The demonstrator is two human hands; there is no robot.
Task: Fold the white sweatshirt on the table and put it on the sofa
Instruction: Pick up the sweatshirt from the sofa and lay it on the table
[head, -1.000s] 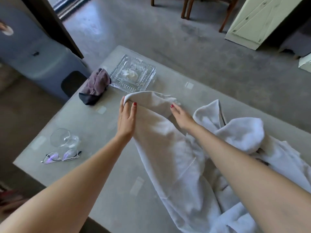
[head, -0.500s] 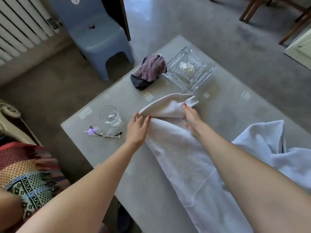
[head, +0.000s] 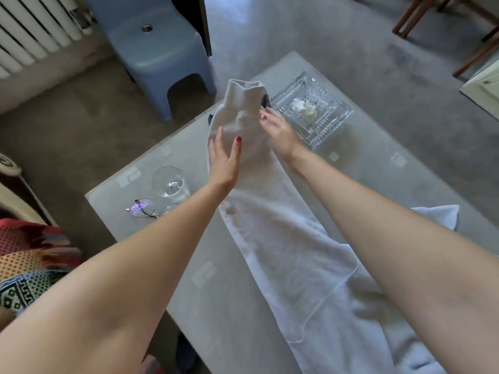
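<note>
The white sweatshirt [head: 291,265] lies across the grey table [head: 216,292], its body bunched at the right and lower right. One sleeve [head: 243,114] is stretched toward the table's far left corner, with the cuff raised off the surface. My left hand [head: 224,160] holds the sleeve's left edge, thumb on top of the fabric. My right hand [head: 278,128] pinches the sleeve's right edge. A patterned throw [head: 35,265] on the sofa shows at the lower left.
A drinking glass [head: 168,182] and eyeglasses [head: 145,207] sit near the table's left edge. A crystal tray [head: 310,109] stands beside my right hand. A dark cloth [head: 266,99] peeks from behind the cuff. Beyond the table stand a blue stool [head: 156,49] and a radiator [head: 32,31].
Both hands have moved forward with the sleeve and lifted it. The cuff now stands in front of the purple cloth and hides most of it. The camera has swung left.
</note>
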